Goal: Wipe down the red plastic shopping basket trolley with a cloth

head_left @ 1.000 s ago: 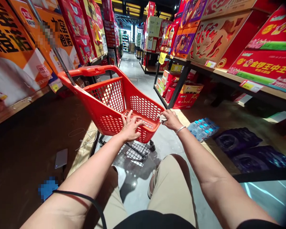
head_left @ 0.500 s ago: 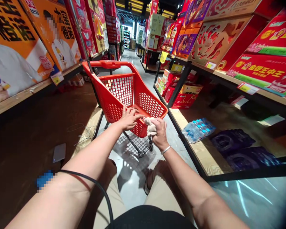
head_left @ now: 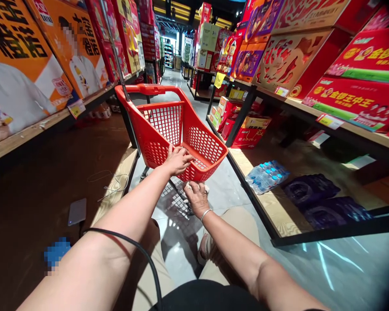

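A red plastic shopping cart (head_left: pixel 206 163) with grid-like walls stands upright on the floor ahead of me. My left hand (head_left: pixel 179 161) lies across the near rim of its basket, fingers stretched out over the edge. Below the basket's front lip is my right hand (head_left: pixel 197 199), closed around a bunched whitish cloth (head_left: pixel 207 188). Only scraps of the cloth show past the fingers. Whether the cloth touches the cart's underside or legs, I cannot tell.
Shelves with stacked boxes (head_left: pixel 353 103) line both sides of the aisle. A shrink-wrapped pack of water bottles (head_left: pixel 267 176) sits low on the right, beside dark purple packs (head_left: pixel 311 190). On the left are a grey phone-like slab (head_left: pixel 77 211) and a thin cable (head_left: pixel 116 180).
My right hand, with the cloth, has moved from the basket's front corner down and left to below its front lip. My left hand stays on the rim. My right knee has shifted outward.
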`<state>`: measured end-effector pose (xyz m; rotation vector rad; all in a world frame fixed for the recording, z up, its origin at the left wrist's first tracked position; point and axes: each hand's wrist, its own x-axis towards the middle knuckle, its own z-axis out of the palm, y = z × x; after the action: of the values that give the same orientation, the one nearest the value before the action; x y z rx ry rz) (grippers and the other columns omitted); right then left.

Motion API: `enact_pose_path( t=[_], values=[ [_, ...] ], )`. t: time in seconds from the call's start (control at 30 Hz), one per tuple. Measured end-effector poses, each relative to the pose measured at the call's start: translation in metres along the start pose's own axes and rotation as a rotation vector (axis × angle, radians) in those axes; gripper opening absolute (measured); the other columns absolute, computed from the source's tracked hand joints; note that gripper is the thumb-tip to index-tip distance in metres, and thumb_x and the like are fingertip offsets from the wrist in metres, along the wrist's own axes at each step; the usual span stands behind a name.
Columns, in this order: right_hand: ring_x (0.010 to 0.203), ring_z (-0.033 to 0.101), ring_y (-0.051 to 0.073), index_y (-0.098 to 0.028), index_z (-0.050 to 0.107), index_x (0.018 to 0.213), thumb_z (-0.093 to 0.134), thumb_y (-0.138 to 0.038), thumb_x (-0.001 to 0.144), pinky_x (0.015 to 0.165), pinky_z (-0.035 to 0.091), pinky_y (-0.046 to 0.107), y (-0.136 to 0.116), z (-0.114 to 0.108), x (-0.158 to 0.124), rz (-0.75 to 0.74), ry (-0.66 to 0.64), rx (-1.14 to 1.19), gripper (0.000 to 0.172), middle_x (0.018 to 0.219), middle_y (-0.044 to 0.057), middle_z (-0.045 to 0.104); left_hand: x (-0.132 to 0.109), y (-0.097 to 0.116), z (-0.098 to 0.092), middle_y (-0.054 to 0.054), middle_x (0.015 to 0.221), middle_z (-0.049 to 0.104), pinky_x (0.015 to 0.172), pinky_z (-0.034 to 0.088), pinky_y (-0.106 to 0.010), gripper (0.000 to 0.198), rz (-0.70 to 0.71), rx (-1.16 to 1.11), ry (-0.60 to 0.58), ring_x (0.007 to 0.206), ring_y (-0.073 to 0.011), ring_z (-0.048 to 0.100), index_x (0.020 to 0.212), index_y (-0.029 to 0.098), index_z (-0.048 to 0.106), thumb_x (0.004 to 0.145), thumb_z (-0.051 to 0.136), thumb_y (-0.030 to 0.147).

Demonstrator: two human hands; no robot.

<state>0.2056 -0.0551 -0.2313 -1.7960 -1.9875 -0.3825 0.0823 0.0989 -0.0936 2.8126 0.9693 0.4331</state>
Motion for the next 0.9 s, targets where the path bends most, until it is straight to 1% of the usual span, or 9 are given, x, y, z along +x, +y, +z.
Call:
enact_pose_path(
  t=[0.13, 0.2, 0.3, 0.37, 0.5, 0.6, 0.73, 0.83, 0.9],
  values=[
    [0.136, 0.031, 0.029, -0.037, 0.058, 0.139, 0.057, -0.02, 0.098, 0.119, 0.027, 0.055, -0.006, -0.023, 0.026, -0.04, 0.203, 0.017, 0.044, 0.145, 0.006, 0.051, 0.002, -0.003, 0.0, 0.0, 0.134, 0.061, 0.119, -0.009, -0.072, 0.046, -0.012, -0.141, -0.023, 0.136, -0.0303, 0.037, 0.125, 0.041, 0.07, 0.092, 0.043, 0.024],
    [0.135, 0.031, 0.029, -0.035, 0.061, 0.136, 0.058, -0.021, 0.098, 0.117, 0.03, 0.053, -0.007, -0.021, 0.029, -0.068, 0.177, 0.002, 0.041, 0.145, 0.006, 0.052, 0.001, -0.003, -0.003, 0.001, 0.134, 0.063, 0.12, -0.011, -0.07, 0.045, -0.043, -0.2, -0.035, 0.139, -0.0297, 0.036, 0.122, 0.039, 0.073, 0.096, 0.038, 0.029],
    [0.122, 0.039, 0.025, -0.032, 0.068, 0.124, 0.061, -0.019, 0.095, 0.104, 0.043, 0.041, -0.006, -0.013, 0.017, -0.117, 0.044, 0.014, 0.032, 0.134, 0.005, 0.059, -0.004, -0.002, -0.007, 0.0, 0.133, 0.065, 0.124, -0.01, -0.065, 0.044, -0.079, -0.248, -0.016, 0.144, -0.0298, 0.033, 0.113, 0.035, 0.077, 0.101, 0.035, 0.041],
    [0.117, 0.041, 0.024, -0.032, 0.07, 0.12, 0.062, -0.017, 0.093, 0.101, 0.045, 0.039, -0.003, -0.017, 0.008, -0.141, 0.04, 0.073, 0.031, 0.13, 0.004, 0.061, -0.008, -0.003, -0.011, -0.001, 0.133, 0.065, 0.124, -0.01, -0.064, 0.045, -0.09, -0.26, 0.006, 0.145, -0.0306, 0.032, 0.11, 0.032, 0.078, 0.101, 0.036, 0.047],
    [0.131, 0.036, 0.029, -0.034, 0.067, 0.129, 0.067, -0.022, 0.088, 0.116, 0.034, 0.05, 0.011, -0.056, 0.011, -0.125, 0.249, 0.211, 0.042, 0.137, 0.006, 0.053, -0.016, -0.007, -0.017, -0.004, 0.133, 0.066, 0.123, -0.01, -0.068, 0.04, -0.107, -0.223, 0.017, 0.149, -0.0344, 0.028, 0.105, 0.029, 0.079, 0.099, 0.044, 0.049],
    [0.133, 0.036, 0.03, -0.029, 0.063, 0.135, 0.065, -0.019, 0.084, 0.116, 0.034, 0.051, 0.024, -0.078, 0.026, -0.019, 0.345, 0.271, 0.051, 0.142, 0.009, 0.048, -0.027, 0.002, -0.019, -0.005, 0.135, 0.064, 0.121, -0.008, -0.072, 0.035, -0.064, -0.171, 0.019, 0.149, -0.037, 0.028, 0.103, 0.027, 0.077, 0.096, 0.05, 0.048],
    [0.124, 0.043, 0.027, -0.028, 0.065, 0.131, 0.061, -0.011, 0.079, 0.111, 0.039, 0.046, 0.042, -0.079, 0.045, -0.012, 0.227, 0.326, 0.054, 0.137, 0.008, 0.052, -0.041, 0.025, -0.01, -0.007, 0.115, 0.068, 0.125, 0.001, -0.066, 0.035, 0.112, -0.091, 0.049, 0.126, -0.0288, 0.053, 0.098, 0.022, 0.073, 0.098, 0.045, 0.044],
    [0.12, 0.045, 0.027, -0.026, 0.07, 0.124, 0.063, -0.011, 0.079, 0.108, 0.039, 0.045, 0.073, -0.079, 0.066, -0.002, 0.175, 0.318, 0.048, 0.132, 0.008, 0.058, -0.046, 0.03, -0.005, -0.006, 0.099, 0.066, 0.126, 0.008, -0.063, 0.034, 0.128, -0.074, 0.08, 0.11, -0.0251, 0.056, 0.091, 0.022, 0.069, 0.098, 0.043, 0.043],
    [0.118, 0.045, 0.028, -0.023, 0.072, 0.119, 0.067, -0.013, 0.079, 0.105, 0.039, 0.045, 0.101, -0.083, 0.085, 0.099, 0.163, 0.301, 0.042, 0.129, 0.011, 0.06, -0.047, 0.027, -0.006, -0.005, 0.096, 0.065, 0.125, 0.007, -0.064, 0.034, 0.11, -0.102, 0.071, 0.106, -0.0246, 0.056, 0.089, 0.022, 0.067, 0.098, 0.042, 0.042]
  ],
)
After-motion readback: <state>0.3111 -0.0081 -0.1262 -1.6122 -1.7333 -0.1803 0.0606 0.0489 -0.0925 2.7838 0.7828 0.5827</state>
